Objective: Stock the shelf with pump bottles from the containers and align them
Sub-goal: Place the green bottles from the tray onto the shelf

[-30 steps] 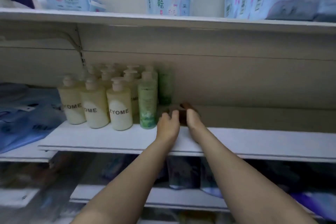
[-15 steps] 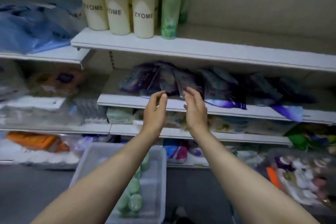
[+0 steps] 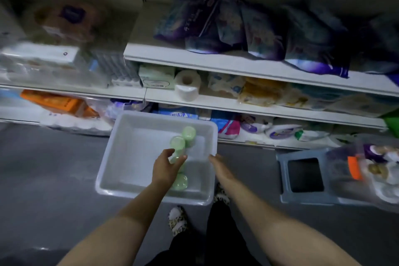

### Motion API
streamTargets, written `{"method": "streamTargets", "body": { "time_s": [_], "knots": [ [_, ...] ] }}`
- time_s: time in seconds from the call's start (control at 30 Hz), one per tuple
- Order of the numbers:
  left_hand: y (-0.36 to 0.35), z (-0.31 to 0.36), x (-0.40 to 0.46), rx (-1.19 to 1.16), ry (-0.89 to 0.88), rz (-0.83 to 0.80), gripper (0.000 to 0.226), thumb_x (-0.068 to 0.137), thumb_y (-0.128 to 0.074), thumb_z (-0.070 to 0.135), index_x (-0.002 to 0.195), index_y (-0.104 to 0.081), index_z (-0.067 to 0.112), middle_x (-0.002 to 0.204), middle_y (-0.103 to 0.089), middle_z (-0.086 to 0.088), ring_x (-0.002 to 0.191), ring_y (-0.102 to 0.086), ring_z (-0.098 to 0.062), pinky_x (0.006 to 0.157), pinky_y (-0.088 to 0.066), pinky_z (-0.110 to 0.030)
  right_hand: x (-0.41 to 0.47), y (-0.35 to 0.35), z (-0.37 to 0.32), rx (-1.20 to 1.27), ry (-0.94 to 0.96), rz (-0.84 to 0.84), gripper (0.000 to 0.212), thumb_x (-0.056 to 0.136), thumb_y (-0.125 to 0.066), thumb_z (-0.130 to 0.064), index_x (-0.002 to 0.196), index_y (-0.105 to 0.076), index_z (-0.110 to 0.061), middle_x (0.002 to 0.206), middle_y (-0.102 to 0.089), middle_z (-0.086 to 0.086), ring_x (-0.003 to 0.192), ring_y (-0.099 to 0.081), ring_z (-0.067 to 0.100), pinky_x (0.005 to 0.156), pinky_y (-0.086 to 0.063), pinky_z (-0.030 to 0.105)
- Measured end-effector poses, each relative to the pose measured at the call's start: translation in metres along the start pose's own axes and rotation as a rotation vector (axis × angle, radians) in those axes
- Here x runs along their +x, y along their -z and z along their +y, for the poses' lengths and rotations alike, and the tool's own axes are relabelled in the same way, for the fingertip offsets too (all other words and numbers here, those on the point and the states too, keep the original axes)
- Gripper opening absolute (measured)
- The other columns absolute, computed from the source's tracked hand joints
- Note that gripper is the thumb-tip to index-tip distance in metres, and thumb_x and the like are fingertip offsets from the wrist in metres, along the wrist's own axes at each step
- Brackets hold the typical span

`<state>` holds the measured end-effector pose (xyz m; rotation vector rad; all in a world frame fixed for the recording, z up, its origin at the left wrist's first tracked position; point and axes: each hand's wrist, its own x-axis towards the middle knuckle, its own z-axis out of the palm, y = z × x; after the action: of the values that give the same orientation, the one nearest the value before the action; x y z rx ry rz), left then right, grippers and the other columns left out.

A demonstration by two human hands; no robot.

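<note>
Open-topped white bin (image 3: 112, 164) on grey floor (image 3: 49, 179): its left half and far-left corner bare, reachable from above. Green bottles (image 3: 179, 147) cluster twd 3 o'clock side inside. Shelf edge (image 3: 248, 110) w/ packs overhangs at 12. Grey stool (image 3: 285, 179) blocks floor at 3. Feet in slippers (image 3: 177, 220) crowd 6 o'clock.

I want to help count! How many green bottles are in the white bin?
3 that I can see: one green bottle farthest back, one at the left hand's fingertips, one nearest, partly behind that hand. The hand may hide more in the bin.
</note>
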<state>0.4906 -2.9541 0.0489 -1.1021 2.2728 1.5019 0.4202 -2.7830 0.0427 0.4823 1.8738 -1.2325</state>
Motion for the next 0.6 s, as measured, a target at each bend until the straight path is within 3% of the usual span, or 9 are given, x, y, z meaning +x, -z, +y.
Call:
{"method": "streamTargets", "body": {
  "time_s": [0.1,0.23,0.4,0.5,0.6],
  "knots": [
    [-0.004,-0.024,0.01,0.081,0.057,0.003,0.065,0.082,-0.074,0.049,0.134,-0.055,0.013,0.132,-0.062,-0.008,0.121,-0.057,-0.028,0.096,-0.042,-0.034,0.015,-0.008,0.018,-0.017,-0.039,-0.002,0.065,0.096,-0.052,-0.051,0.151,-0.038,-0.02,0.149,-0.048,0.008,0.135,-0.047,0.03,0.115,-0.034,0.047],
    [-0.01,-0.039,0.023,0.153,0.11,-0.052,0.07,0.079,-0.076,0.052,0.137,-0.054,0.019,0.13,-0.063,-0.008,0.119,-0.057,-0.031,0.102,-0.044,-0.04,0.026,-0.014,0.032,0.009,-0.065,0.035,0.07,0.082,-0.055,-0.057,0.142,-0.047,-0.022,0.135,-0.059,0.008,0.122,-0.056,0.031,0.108,-0.043,0.047],
    [-0.015,-0.048,0.031,0.164,0.127,-0.081,0.071,0.076,-0.079,0.048,0.137,-0.053,0.024,0.131,-0.063,-0.005,0.12,-0.056,-0.032,0.104,-0.042,-0.043,0.037,-0.021,0.037,0.028,-0.097,0.031,0.068,0.095,-0.058,-0.05,0.152,-0.036,-0.022,0.148,-0.048,0.005,0.131,-0.049,0.025,0.11,-0.039,0.038],
    [-0.015,-0.053,0.033,0.163,0.113,-0.082,0.067,0.077,-0.08,0.044,0.136,-0.054,0.026,0.13,-0.063,-0.002,0.12,-0.056,-0.029,0.105,-0.041,-0.043,0.039,-0.024,0.037,0.037,-0.106,0.025,0.072,0.097,-0.056,-0.049,0.156,-0.027,-0.022,0.154,-0.041,0.003,0.134,-0.044,0.021,0.1,-0.033,0.027],
    [-0.015,-0.056,0.033,0.167,0.1,-0.088,0.065,0.079,-0.079,0.042,0.137,-0.053,0.028,0.129,-0.064,-0.001,0.119,-0.057,-0.029,0.105,-0.041,-0.043,0.039,-0.024,0.04,0.043,-0.096,0.018,0.072,0.097,-0.055,-0.048,0.157,-0.026,-0.02,0.156,-0.038,0.003,0.134,-0.043,0.019,0.103,-0.034,0.029]
  ]
}}
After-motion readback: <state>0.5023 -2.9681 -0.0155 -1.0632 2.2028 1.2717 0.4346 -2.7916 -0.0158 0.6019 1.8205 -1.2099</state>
